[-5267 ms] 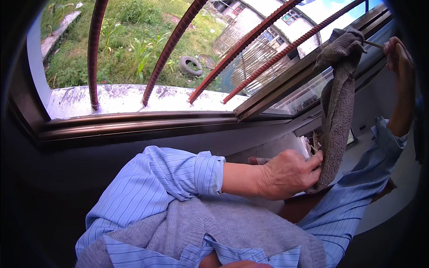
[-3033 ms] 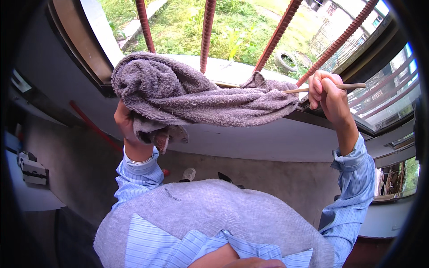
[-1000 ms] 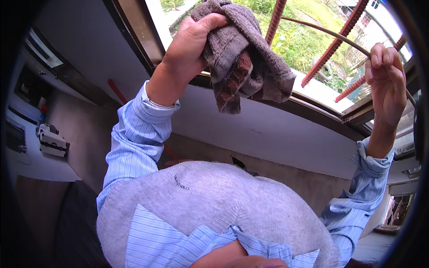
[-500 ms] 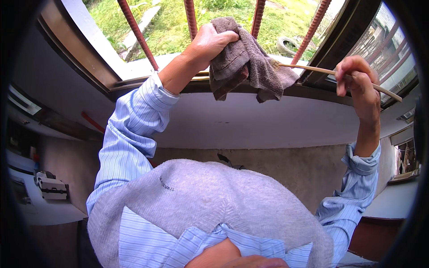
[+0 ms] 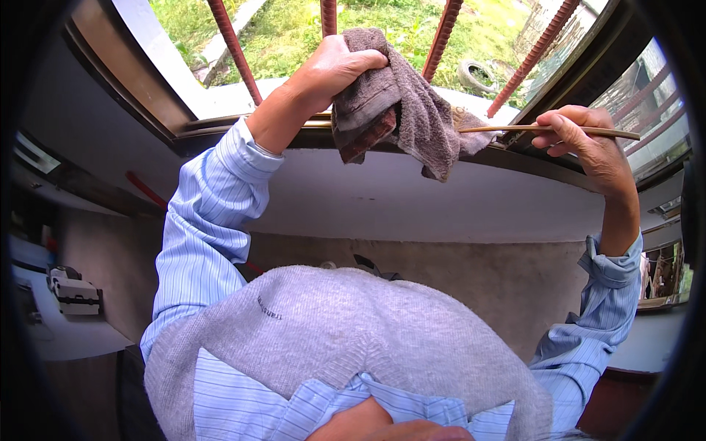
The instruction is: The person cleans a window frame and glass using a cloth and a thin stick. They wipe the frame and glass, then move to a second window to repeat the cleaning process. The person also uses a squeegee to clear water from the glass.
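Observation:
A greyish-brown towel (image 5: 434, 125) hangs from my left hand (image 5: 334, 70), whose fingers and thumb are closed on its upper part. Its folds drape in front of the window sill, with a darker reddish-brown patch on the lower left. Off to the right, my right hand (image 5: 585, 140) grips a thin wooden stick (image 5: 526, 128) between thumb and fingers. The stick lies almost level. Its left end has a tan, bristly-looking tip (image 5: 465, 120) against the towel's right side; whether the cloth wraps around it I cannot tell.
Ribbed rust-red bars (image 5: 443, 37) stand across the window opening. The dark window frame (image 5: 176, 121) runs along both sides and below, above a pale wall (image 5: 368, 198). Outside are grass and an old tyre (image 5: 476, 76). A white-and-black case (image 5: 73, 292) sits at far left.
The stick has swung from slanting down to the right to nearly level. My right hand has turned with it. The towel has shifted slightly left and hangs a little lower on the right.

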Available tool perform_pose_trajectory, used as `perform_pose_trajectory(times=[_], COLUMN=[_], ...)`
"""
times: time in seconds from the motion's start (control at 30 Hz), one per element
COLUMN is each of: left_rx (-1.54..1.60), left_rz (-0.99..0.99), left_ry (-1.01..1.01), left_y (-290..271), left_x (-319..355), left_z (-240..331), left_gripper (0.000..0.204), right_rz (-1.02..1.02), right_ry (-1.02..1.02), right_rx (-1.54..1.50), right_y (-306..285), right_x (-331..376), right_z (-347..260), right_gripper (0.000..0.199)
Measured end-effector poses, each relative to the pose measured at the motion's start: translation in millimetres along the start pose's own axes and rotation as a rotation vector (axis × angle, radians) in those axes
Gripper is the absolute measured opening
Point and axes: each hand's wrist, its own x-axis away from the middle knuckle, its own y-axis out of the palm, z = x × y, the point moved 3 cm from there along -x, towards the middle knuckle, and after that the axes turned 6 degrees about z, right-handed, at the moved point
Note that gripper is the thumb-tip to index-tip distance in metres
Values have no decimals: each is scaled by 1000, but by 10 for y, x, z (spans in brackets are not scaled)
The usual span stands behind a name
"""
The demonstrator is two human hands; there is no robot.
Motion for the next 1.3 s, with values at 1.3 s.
perform_pose_trajectory(times=[1.3], left_rx=[-393], left_rz=[588], left_ry=[536], left_y=[-1669], left_x=[2184], left_z=[-459], left_gripper=[44], right_rz=[-155], right_ry=[-1103], right_rx=[-82], right_y=[3166], right_x=[-1420], right_z=[-1631], right_gripper=[12])
